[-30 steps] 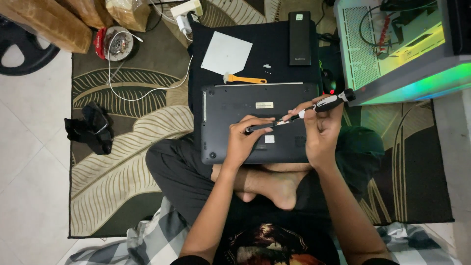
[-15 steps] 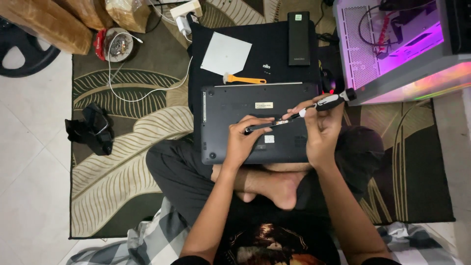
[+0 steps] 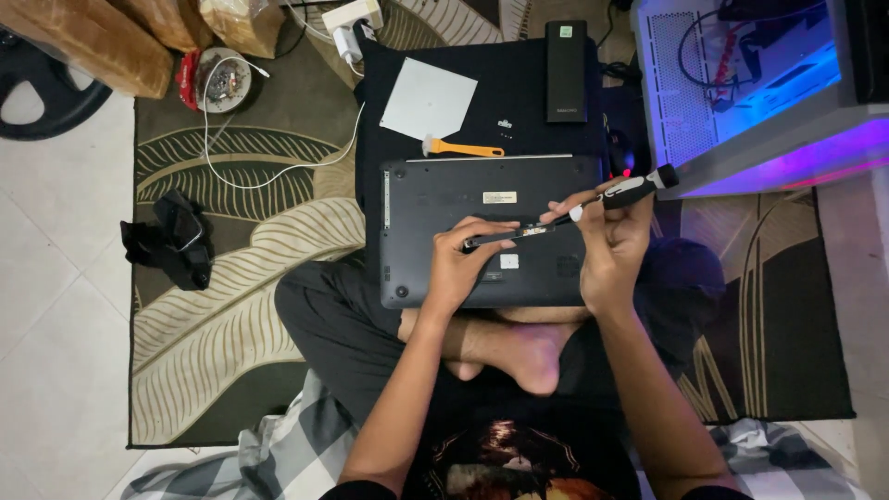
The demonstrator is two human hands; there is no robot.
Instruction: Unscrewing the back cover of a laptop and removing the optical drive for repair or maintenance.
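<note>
upside-down dark laptop (image 3: 435,199) resting across the crossed legs, on a leaf-patterned rug (image 3: 231,250) on the floor, long axis running left to right. beyond its far edge, a black mat (image 3: 519,111) carrying a white square sheet (image 3: 429,98), an orange-handled brush (image 3: 463,147) and a black slab-shaped box (image 3: 565,70); an open, lit computer case (image 3: 741,83) off to the right.

left hand (image 3: 458,268) laid on the laptop base, fingers (image 3: 486,229) closed on the near end of a thin dark strip (image 3: 509,234) lying roughly left to right at mid-base. right hand (image 3: 611,241) just to the right of it, fingers clamped round a screwdriver (image 3: 611,195), handle up and to the right, shaft slanting down-left so the tip meets the strip's right end. right hand nearer the tip, left hand nearer the strip's other end.

hard to make out: the screw or fitting under the tip, the strip's exact nature, and the small specks on the mat. near edge of the laptop partly hidden by both wrists.
</note>
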